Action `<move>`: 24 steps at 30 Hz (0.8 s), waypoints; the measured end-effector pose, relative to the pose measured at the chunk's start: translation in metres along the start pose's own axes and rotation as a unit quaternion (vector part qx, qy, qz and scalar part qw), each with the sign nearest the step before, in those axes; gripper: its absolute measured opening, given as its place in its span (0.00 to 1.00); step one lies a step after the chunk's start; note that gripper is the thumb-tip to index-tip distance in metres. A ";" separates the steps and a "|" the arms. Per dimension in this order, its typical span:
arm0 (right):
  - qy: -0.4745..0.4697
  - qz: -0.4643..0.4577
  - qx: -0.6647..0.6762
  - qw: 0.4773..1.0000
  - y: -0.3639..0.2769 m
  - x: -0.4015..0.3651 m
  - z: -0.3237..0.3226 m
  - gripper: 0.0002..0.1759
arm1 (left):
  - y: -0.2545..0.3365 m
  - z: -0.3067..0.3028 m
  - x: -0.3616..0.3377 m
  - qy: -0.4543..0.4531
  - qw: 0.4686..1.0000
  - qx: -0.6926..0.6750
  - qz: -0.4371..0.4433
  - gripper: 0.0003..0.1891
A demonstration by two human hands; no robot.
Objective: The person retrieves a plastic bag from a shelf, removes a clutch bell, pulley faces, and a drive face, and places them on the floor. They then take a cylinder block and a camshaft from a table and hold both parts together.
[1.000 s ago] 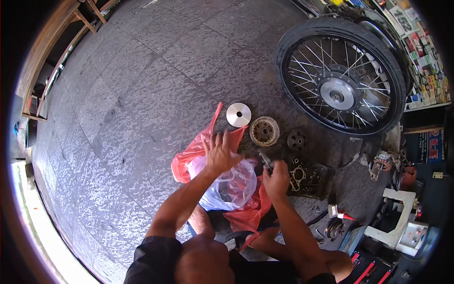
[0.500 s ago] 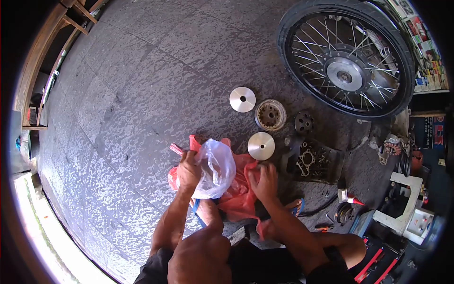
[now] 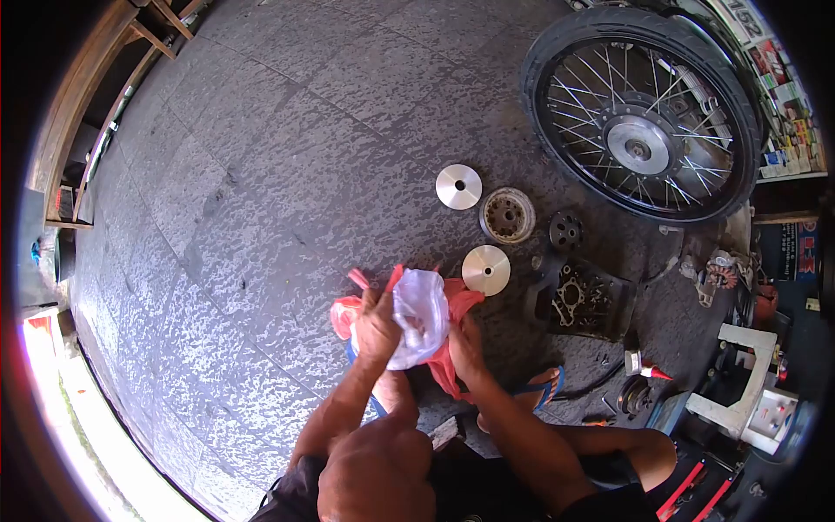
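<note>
Between my hands is a thin white plastic bag (image 3: 424, 300), its mouth turned toward me, with a red plastic bag (image 3: 445, 374) bunched around and below it. My left hand (image 3: 377, 329) is closed on the left side of the bags, and red plastic sticks out past its fingers. On the other side my right hand (image 3: 467, 352) is closed on the red bag, near the white bag's edge. Just beyond that hand lies a shiny metal disc (image 3: 486, 270) with a center hole; part of the red bag reaches its lower edge.
A second metal disc (image 3: 458, 187), a round drum-like part (image 3: 507, 216) and a dark perforated disc (image 3: 565, 230) lie ahead on the floor. To the right are a greasy engine casing (image 3: 581, 300), a red-tipped tube (image 3: 648, 369) and a spoked wheel (image 3: 637, 143). Sandaled feet are beneath my hands.
Both hands have come closer together, my right hand moving left. The red bag is gathered in from its wider spread, and the white bag is more compact. The view has shifted slightly.
</note>
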State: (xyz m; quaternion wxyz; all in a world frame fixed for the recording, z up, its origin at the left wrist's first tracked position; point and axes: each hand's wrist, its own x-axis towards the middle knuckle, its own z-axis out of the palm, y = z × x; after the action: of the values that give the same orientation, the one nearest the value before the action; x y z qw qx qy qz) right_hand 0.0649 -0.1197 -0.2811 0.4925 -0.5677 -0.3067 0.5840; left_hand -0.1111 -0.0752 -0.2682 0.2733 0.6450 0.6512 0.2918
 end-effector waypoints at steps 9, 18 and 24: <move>-0.010 0.130 -0.152 0.980 -0.052 0.026 0.007 0.15 | 0.041 -0.010 -0.014 -0.181 0.958 -0.195 -0.107 0.23; 0.103 0.105 0.058 0.987 -0.044 0.013 0.028 0.19 | 0.002 -0.016 -0.042 -0.087 0.778 -0.571 -0.246 0.33; -0.197 -0.058 -0.402 0.892 -0.038 -0.010 0.058 0.26 | 0.020 -0.022 -0.017 -0.082 0.704 -0.625 -0.327 0.23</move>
State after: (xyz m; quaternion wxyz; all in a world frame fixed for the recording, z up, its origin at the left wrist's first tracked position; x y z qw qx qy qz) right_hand 0.0161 -0.1047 -0.2326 0.1849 -0.5720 -0.6384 0.4808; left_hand -0.1130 -0.0927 -0.2392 0.7443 0.0945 0.4649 0.4699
